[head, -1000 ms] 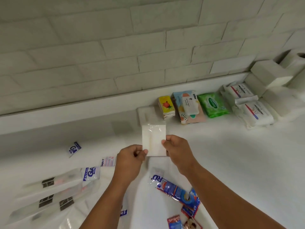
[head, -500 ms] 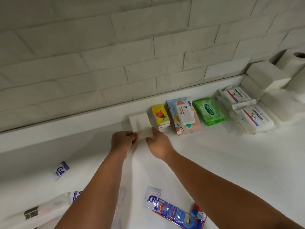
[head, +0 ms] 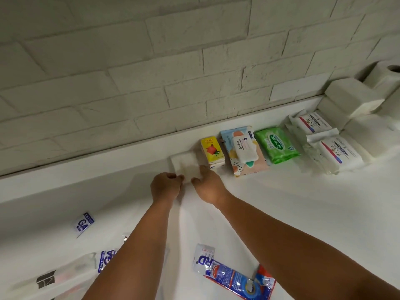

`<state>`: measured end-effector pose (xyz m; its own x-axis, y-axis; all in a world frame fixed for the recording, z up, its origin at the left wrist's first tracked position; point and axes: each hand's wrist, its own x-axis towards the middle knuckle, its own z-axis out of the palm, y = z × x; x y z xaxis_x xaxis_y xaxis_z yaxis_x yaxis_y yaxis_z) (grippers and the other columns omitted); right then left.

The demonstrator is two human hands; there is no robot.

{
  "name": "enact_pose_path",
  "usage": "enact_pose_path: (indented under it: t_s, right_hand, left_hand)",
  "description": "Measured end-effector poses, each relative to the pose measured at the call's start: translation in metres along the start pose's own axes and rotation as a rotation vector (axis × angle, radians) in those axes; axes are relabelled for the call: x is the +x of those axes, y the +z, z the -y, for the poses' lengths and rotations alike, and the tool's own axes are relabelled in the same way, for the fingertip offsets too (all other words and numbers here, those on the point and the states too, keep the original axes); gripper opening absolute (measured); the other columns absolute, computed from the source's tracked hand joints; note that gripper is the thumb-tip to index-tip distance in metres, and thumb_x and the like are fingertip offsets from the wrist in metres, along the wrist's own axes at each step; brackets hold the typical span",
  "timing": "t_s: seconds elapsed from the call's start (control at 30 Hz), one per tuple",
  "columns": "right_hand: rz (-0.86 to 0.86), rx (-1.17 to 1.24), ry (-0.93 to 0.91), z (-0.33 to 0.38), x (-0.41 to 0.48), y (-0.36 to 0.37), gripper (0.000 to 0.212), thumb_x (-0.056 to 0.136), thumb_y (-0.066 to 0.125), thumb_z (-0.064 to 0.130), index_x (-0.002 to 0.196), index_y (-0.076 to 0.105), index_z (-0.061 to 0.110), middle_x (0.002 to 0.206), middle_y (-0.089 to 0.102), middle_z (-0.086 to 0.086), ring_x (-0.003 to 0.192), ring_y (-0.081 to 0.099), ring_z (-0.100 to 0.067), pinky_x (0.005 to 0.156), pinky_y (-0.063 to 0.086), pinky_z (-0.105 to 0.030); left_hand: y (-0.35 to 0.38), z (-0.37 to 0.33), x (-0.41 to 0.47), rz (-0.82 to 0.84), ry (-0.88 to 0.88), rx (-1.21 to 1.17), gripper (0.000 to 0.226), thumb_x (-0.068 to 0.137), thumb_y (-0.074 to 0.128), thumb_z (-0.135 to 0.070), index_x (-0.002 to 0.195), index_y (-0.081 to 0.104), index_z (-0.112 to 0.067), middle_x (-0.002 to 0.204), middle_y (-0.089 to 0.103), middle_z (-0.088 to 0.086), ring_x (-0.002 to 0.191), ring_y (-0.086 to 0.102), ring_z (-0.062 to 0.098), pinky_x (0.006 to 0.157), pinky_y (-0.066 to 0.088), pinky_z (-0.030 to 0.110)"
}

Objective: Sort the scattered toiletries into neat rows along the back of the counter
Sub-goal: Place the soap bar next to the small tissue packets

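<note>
A flat white pack [head: 185,164] lies at the back of the white counter [head: 281,204], at the left end of a row. My left hand [head: 165,187] pinches its near left corner. My right hand [head: 206,185] rests fingers on its near right edge. To the right along the row stand a yellow tissue pack [head: 211,151], a pastel wipes pack [head: 243,151], a green wipes pack [head: 277,145] and two white Dove packs [head: 324,146].
Folded white tissue stacks [head: 352,100] and a paper roll [head: 387,79] fill the back right corner. Loose items lie near me: a blue-lettered sachet [head: 83,223], clear toothbrush packs [head: 65,273] and a blue and red packet [head: 233,276]. A brick wall rises behind the ledge.
Both hands carried the white pack from mid-counter forward to the back ledge and set it down beside the yellow pack. Since half a second ago they have barely moved.
</note>
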<state>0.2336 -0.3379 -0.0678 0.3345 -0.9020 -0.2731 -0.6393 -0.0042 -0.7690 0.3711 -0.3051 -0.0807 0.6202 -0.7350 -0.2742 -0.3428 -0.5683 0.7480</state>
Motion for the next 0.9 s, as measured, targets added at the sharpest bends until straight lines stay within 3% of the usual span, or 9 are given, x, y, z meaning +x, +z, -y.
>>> enact_pose_path:
  t_s: [0.17, 0.33, 0.43, 0.5, 0.6, 0.7, 0.8, 0.9]
  right_hand:
    - [0.011, 0.014, 0.000, 0.001, -0.001, -0.001, 0.033, 0.091, 0.054, 0.023, 0.119, 0.053, 0.007, 0.118, 0.062, -0.013, 0.109, 0.059, -0.030, 0.092, 0.045, -0.031]
    - [0.025, -0.023, -0.005, 0.003, -0.011, -0.006, 0.038, 0.092, 0.053, 0.022, 0.126, 0.049, 0.006, 0.124, 0.060, -0.015, 0.114, 0.057, -0.033, 0.093, 0.044, -0.029]
    - [0.036, -0.099, -0.051, 0.008, -0.032, -0.011, 0.045, 0.094, 0.051, 0.023, 0.135, 0.044, 0.004, 0.135, 0.052, -0.015, 0.123, 0.052, -0.034, 0.102, 0.042, -0.033]
    - [0.037, -0.124, -0.089, 0.011, -0.049, -0.012, 0.054, 0.096, 0.051, 0.026, 0.144, 0.039, 0.006, 0.148, 0.044, -0.011, 0.133, 0.045, -0.029, 0.110, 0.037, -0.033]
    - [0.004, -0.090, -0.164, 0.014, -0.079, -0.007, 0.049, 0.095, 0.056, 0.029, 0.141, 0.048, 0.014, 0.144, 0.051, -0.002, 0.132, 0.048, -0.019, 0.110, 0.034, -0.025]
    - [0.028, -0.050, -0.225, 0.019, -0.114, 0.008, 0.039, 0.092, 0.061, 0.028, 0.130, 0.061, 0.018, 0.130, 0.063, 0.004, 0.118, 0.059, -0.013, 0.105, 0.042, -0.024]
    - [0.062, -0.068, -0.289, 0.024, -0.148, 0.027, 0.033, 0.090, 0.063, 0.027, 0.122, 0.065, 0.020, 0.122, 0.067, 0.006, 0.106, 0.064, -0.011, 0.098, 0.048, -0.026]
    - [0.086, -0.142, -0.363, 0.030, -0.179, 0.049, 0.032, 0.090, 0.063, 0.026, 0.121, 0.065, 0.019, 0.123, 0.066, 0.004, 0.109, 0.063, -0.013, 0.099, 0.047, -0.028]
  left_hand:
    - [-0.003, -0.003, 0.000, -0.005, 0.028, 0.063, 0.026, 0.082, 0.069, -0.042, 0.086, 0.074, -0.017, 0.079, 0.074, 0.001, 0.082, 0.069, 0.022, 0.075, 0.050, 0.029]
    - [-0.012, 0.002, -0.010, -0.022, 0.042, 0.066, 0.037, 0.089, 0.058, -0.044, 0.068, 0.070, -0.016, 0.069, 0.072, 0.001, 0.076, 0.068, 0.025, 0.078, 0.055, 0.033]
    - [-0.029, 0.012, -0.020, -0.021, 0.062, 0.033, 0.042, 0.079, 0.050, -0.057, 0.080, 0.071, -0.021, 0.077, 0.073, -0.002, 0.078, 0.071, 0.024, 0.082, 0.057, 0.036]
    - [-0.040, 0.014, -0.034, -0.023, 0.120, 0.026, 0.037, 0.081, 0.051, -0.054, 0.088, 0.071, -0.024, 0.084, 0.074, -0.004, 0.080, 0.071, 0.023, 0.082, 0.057, 0.037]
    - [-0.061, 0.019, -0.071, -0.036, 0.224, 0.005, 0.012, 0.090, 0.061, -0.030, 0.090, 0.072, -0.025, 0.080, 0.072, -0.008, 0.074, 0.068, 0.014, 0.075, 0.053, 0.024]
    - [-0.086, 0.037, -0.111, -0.052, 0.331, 0.009, 0.011, 0.092, 0.064, -0.018, 0.091, 0.073, -0.025, 0.078, 0.070, -0.013, 0.067, 0.061, -0.004, 0.064, 0.040, 0.004]
    - [-0.109, 0.061, -0.143, -0.039, 0.385, 0.063, 0.010, 0.093, 0.064, -0.020, 0.096, 0.072, -0.025, 0.084, 0.071, -0.013, 0.073, 0.062, -0.003, 0.065, 0.039, 0.003]
    - [-0.133, 0.087, -0.165, -0.020, 0.414, 0.134, 0.010, 0.094, 0.065, -0.021, 0.100, 0.072, -0.023, 0.091, 0.071, -0.014, 0.078, 0.063, -0.004, 0.068, 0.040, 0.002]
